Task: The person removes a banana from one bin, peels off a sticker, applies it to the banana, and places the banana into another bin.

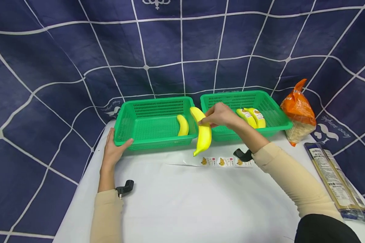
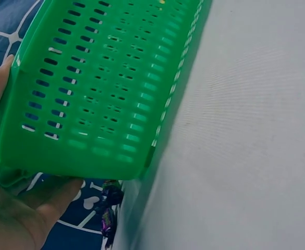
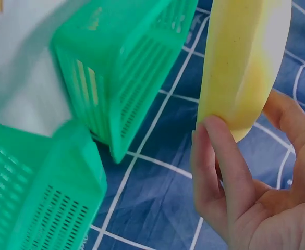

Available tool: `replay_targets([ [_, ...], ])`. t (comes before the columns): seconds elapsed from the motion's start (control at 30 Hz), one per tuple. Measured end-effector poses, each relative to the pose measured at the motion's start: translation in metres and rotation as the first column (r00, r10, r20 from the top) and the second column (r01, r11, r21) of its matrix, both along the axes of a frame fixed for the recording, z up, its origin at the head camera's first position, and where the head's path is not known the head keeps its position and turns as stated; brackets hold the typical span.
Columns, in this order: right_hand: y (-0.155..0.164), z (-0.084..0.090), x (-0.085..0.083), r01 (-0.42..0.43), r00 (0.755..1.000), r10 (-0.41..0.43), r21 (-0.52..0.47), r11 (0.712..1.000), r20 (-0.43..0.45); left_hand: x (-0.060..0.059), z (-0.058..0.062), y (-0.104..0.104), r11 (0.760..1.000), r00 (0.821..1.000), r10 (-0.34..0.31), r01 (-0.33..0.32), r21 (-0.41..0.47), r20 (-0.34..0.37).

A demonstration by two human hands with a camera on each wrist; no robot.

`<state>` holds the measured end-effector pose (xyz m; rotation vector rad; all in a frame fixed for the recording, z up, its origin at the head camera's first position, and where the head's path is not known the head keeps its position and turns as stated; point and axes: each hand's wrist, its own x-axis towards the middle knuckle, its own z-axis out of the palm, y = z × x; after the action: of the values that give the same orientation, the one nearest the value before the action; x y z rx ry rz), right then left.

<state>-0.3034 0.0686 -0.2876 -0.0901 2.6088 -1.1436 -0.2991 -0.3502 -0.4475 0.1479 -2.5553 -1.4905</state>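
Observation:
My right hand (image 1: 214, 116) pinches a yellow banana (image 1: 203, 132) by its upper end, so that it hangs between the two green baskets at the right edge of the left basket (image 1: 158, 143). The right wrist view shows the same banana (image 3: 241, 62) between thumb and fingers (image 3: 215, 156). One banana (image 1: 183, 125) lies inside the left basket. Two labelled bananas (image 1: 251, 117) lie in the right basket (image 1: 231, 95). My left hand (image 1: 117, 148) grips the left basket's near left corner, and in the left wrist view this hand (image 2: 16, 208) is wrapped round the corner of the basket (image 2: 105, 88).
A strip of banana stickers (image 1: 223, 162) lies on the white table (image 1: 200, 202) in front of the baskets. An orange bag (image 1: 298, 109) stands at the right, with long clear packets (image 1: 334, 182) near the table's right edge. A dark blue checked cloth hangs behind.

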Motion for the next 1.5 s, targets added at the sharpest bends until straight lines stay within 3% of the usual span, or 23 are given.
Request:
replay_targets([
  [0.4,0.011,-0.053,0.047,-0.007,0.997,0.013,-0.083,0.997,0.079,0.002,0.0,-0.002,0.997,0.996,0.071,-0.072,-0.019,-0.061],
  [0.6,0.02,-0.089,0.06,-0.011,0.991,0.026,-0.112,0.994,0.128,0.006,-0.002,0.002,0.994,0.992,0.111,-0.112,-0.012,-0.068],
  [1.0,0.032,-0.147,0.086,0.054,0.978,-0.033,-0.095,0.994,0.206,0.013,-0.01,0.006,0.994,0.993,0.111,-0.112,-0.01,-0.049],
  [1.23,0.033,-0.163,0.095,0.044,0.975,-0.021,-0.101,0.994,0.221,0.013,-0.01,0.01,0.993,0.99,0.121,-0.121,0.006,-0.071],
  [1.5,0.036,-0.165,0.101,0.023,0.971,-0.01,-0.051,0.998,0.24,0.011,-0.01,0.012,0.992,0.99,0.122,-0.122,0.016,-0.07],
])
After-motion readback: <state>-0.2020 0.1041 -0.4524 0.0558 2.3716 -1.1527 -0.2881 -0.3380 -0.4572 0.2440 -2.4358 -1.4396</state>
